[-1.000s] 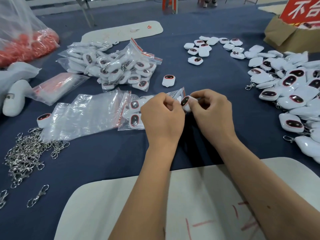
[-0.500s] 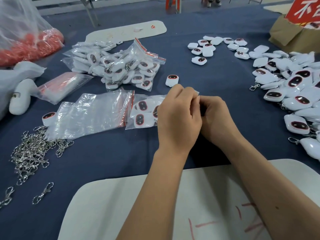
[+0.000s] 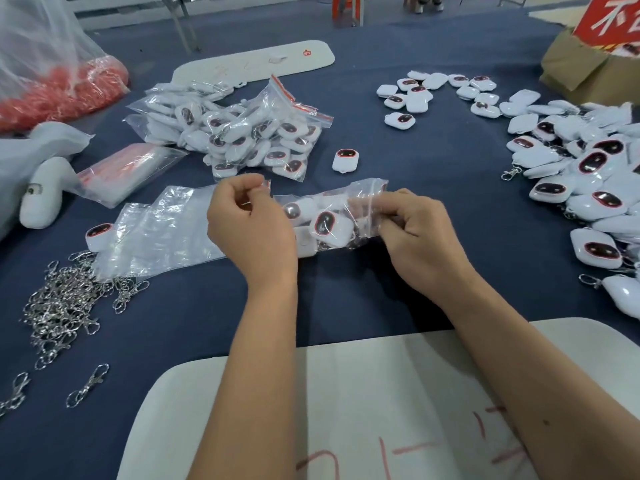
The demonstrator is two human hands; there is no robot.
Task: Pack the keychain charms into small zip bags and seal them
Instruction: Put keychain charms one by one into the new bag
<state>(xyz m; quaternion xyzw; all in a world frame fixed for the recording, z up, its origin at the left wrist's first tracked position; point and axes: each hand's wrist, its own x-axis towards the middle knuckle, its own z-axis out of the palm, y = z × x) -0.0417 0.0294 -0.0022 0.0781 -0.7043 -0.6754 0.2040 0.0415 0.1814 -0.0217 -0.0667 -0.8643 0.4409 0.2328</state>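
The left hand (image 3: pixel 252 233) is curled, its thumb and forefinger pinching the left end of a small zip bag (image 3: pixel 329 216); the right hand (image 3: pixel 420 237) grips the bag's right end through the crumpled plastic. Between them the bag is stretched just above the blue table cloth (image 3: pixel 433 161), its long axis running left to right across the person's front, so each hand has one end and neither is nearer than the other. Several white keychain charms (image 3: pixel 327 225) with dark oval faces sit bunched in the bag's middle. I cannot tell which end carries the zip strip, or whether it is already pressed closed; a red strip shows close by the left fingers. My judgement is that sealing is the step in hand, and it turns on running a pinch along that left-right line.

Just left of the left hand lie empty zip bags (image 3: pixel 159 230), with a heap of metal clasps (image 3: pixel 62 306) toward the near left edge. Beyond, filled bags (image 3: pixel 249 133) are piled, and loose charms (image 3: pixel 588 174) crowd the right edge.
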